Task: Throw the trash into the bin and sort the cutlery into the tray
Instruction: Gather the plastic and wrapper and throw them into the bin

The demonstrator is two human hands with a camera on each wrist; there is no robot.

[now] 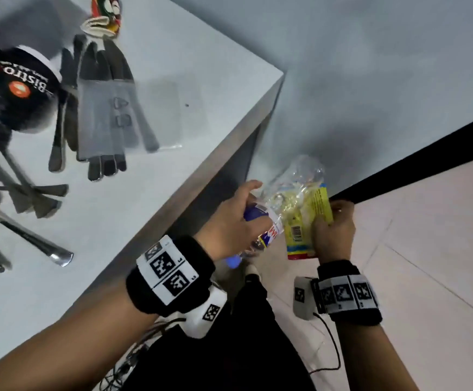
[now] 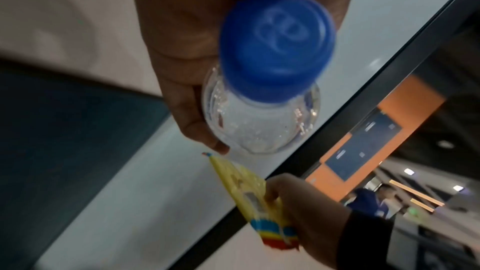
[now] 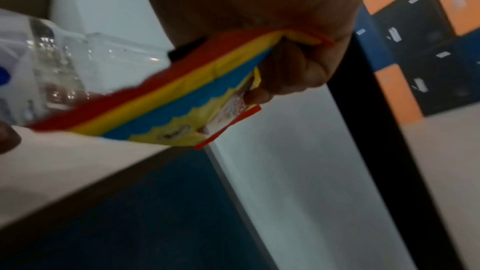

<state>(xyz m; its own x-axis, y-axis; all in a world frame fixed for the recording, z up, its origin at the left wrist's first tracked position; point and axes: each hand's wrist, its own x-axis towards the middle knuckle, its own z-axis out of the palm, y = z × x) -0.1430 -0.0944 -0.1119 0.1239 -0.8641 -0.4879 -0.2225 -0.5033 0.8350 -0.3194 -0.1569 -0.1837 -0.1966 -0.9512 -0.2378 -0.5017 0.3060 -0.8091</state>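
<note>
Beside white table [image 1: 156,193], blurred hands grip bottle [image 1: 291,193], wrapper [image 1: 311,221].

clear glossy plastic bottle [image 1: 294,190], shiny metal cutlery [image 1: 32,238], smooth matt table [image 1: 173,52]

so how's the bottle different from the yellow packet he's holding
The bottle is clear, rounded plastic with a blue cap; the yellow packet is flat and opaque, with red and blue stripes along one end. The left hand wraps around the bottle's body, while the right hand pinches the packet by its edge. Both are held off the table, side by side.
</note>
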